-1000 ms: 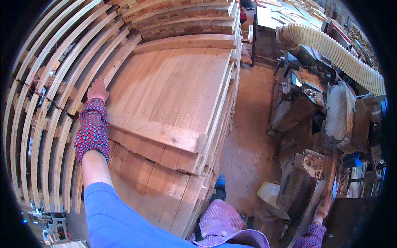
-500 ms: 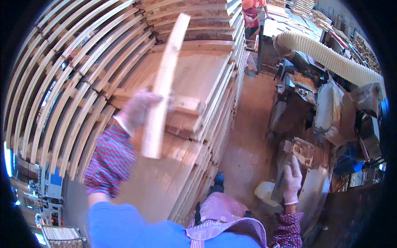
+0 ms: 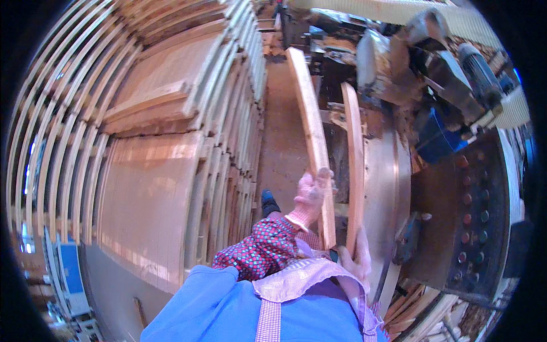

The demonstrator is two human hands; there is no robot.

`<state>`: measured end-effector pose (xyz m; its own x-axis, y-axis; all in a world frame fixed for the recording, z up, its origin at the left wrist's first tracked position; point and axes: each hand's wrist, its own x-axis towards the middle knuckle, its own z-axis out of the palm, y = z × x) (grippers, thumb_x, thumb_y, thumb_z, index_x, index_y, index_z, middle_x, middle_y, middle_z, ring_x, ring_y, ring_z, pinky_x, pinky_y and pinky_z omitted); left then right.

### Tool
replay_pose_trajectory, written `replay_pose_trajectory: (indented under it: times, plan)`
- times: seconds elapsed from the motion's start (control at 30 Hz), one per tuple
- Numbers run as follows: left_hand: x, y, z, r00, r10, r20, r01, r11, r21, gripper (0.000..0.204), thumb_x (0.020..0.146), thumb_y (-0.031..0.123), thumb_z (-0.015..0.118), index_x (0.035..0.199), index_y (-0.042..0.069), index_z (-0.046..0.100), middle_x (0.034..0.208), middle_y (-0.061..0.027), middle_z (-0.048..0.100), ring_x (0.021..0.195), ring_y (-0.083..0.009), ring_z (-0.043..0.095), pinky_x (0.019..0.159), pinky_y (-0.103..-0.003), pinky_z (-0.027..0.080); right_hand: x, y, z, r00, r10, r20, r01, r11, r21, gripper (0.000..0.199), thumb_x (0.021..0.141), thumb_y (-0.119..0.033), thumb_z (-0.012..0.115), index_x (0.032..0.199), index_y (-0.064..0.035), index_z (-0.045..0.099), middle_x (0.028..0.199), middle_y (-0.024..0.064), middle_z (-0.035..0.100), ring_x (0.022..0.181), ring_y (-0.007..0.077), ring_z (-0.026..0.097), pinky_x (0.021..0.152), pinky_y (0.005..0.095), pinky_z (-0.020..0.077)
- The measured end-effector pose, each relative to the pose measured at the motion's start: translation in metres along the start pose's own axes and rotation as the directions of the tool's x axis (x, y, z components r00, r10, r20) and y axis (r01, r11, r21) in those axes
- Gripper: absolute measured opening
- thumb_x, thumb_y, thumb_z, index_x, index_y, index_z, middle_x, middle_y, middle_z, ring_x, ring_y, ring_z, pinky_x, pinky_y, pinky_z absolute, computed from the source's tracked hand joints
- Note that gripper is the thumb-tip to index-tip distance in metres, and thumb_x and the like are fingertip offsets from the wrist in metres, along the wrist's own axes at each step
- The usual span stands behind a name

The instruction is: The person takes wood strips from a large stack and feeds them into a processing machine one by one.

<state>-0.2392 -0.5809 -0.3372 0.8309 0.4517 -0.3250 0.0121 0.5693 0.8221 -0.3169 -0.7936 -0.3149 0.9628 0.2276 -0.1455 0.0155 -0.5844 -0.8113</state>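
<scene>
Brown, dusty workshop floor (image 3: 281,154) seen between stacked timber and machinery. Long, narrow, pale wooden strip (image 3: 307,114) grasped below its middle by pink-gloved left grip (image 3: 310,196). Second long, reddish-brown wooden strip (image 3: 354,148) clasped at lower end by right grip (image 3: 360,259); strips held side by side, apart at top. Smooth grey metal machine bed (image 3: 383,199) positioned just right. Tall stack of light-brown wooden panels (image 3: 151,199) ranged left. Blue container (image 3: 437,137) and dark button-studded control panel (image 3: 474,216) set farther right.
</scene>
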Motion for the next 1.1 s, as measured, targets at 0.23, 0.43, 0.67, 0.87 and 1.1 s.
replay_pose_trajectory:
  times: [0.23,0.43,0.67,0.87,1.1]
  plan:
    - [-0.005,-0.015,-0.006,0.999,-0.051,0.019,0.051,0.999,0.014,0.033,0.099,0.034,0.058,0.113,0.005,0.053,0.096,-0.0058,0.062,0.081,-0.0147,0.062,0.07,-0.032,0.057,-0.043,0.124,-0.021,0.972,-0.151,-0.178,-0.016,0.718,-0.696,0.053,0.089,-0.016,0.059,0.137,0.0038,0.048,0.139,0.0304,0.046,0.126,0.0441,0.048,0.108,0.049,0.0372]
    - [0.029,-0.004,0.0,0.998,-0.019,0.062,0.015,0.999,0.051,0.035,0.098,0.035,0.059,0.112,0.003,0.054,0.097,-0.0061,0.064,0.081,-0.0149,0.063,0.071,-0.032,0.057,0.188,0.138,-0.016,0.897,-0.403,-0.181,0.092,0.571,-0.816,0.042,0.096,-0.017,0.05,0.137,-0.0079,0.052,0.142,0.0148,0.05,0.129,0.0376,0.047,0.111,0.0483,0.0338]
    - [0.071,-0.011,-0.005,0.988,0.125,-0.088,-0.091,0.944,0.317,0.047,0.089,0.045,0.07,0.101,0.0,0.066,0.086,-0.0047,0.065,0.074,-0.0137,0.062,0.066,-0.03,0.052,0.276,0.087,-0.012,0.919,-0.389,-0.065,0.36,0.895,-0.265,0.051,0.096,-0.019,0.053,0.146,-0.0101,0.043,0.147,0.0134,0.046,0.131,0.0267,0.047,0.107,0.0387,0.0394]
    - [0.058,0.006,-0.001,0.917,0.369,0.155,-0.333,0.49,0.806,0.07,0.084,0.042,0.075,0.13,-0.005,0.051,0.126,-0.0189,0.058,0.117,-0.029,0.055,0.098,-0.038,0.045,0.126,-0.035,0.016,0.915,-0.246,0.318,0.156,0.946,0.284,0.079,0.086,-0.021,0.065,0.152,-0.0016,0.025,0.147,0.0177,0.044,0.134,0.0252,0.044,0.107,0.0334,0.0386]
    - [0.137,0.308,-0.136,0.578,0.805,-0.135,0.066,0.119,0.991,0.096,0.077,0.05,0.073,0.141,-0.009,0.032,0.141,-0.0315,0.043,0.132,-0.0399,0.043,0.108,-0.044,0.037,0.007,0.082,-0.039,0.995,-0.035,-0.097,-0.002,0.935,-0.355,0.07,0.087,-0.021,0.062,0.148,-0.0018,0.034,0.143,0.0246,0.045,0.131,0.0357,0.047,0.109,0.0408,0.038]
